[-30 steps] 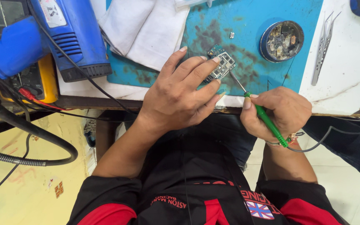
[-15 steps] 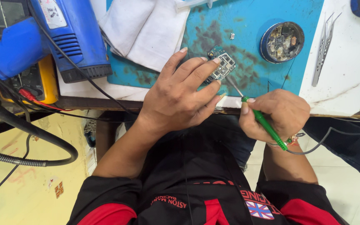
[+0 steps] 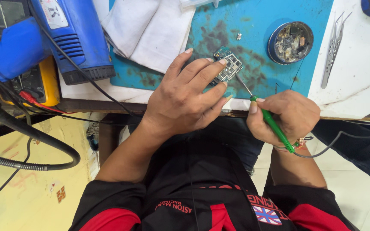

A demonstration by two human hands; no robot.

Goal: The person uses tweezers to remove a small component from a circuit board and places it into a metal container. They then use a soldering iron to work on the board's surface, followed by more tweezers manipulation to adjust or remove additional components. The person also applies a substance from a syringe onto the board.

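Leftmost, a blue hot-air tool [image 3: 71, 38] rests at the worktop [image 3: 356, 85] edge beside white cloths [image 3: 150, 30]. Next, the left hand [image 3: 185, 96] lies spread, fingertips pressing a small circuit board [image 3: 228, 68] onto the blue mat [image 3: 262, 21]. Rightward, the right hand [image 3: 283, 117] is closed around a green soldering iron [image 3: 275, 126], tip touching the board's edge. Beyond stand a round tin [image 3: 290, 42] and tweezers [image 3: 332, 49].
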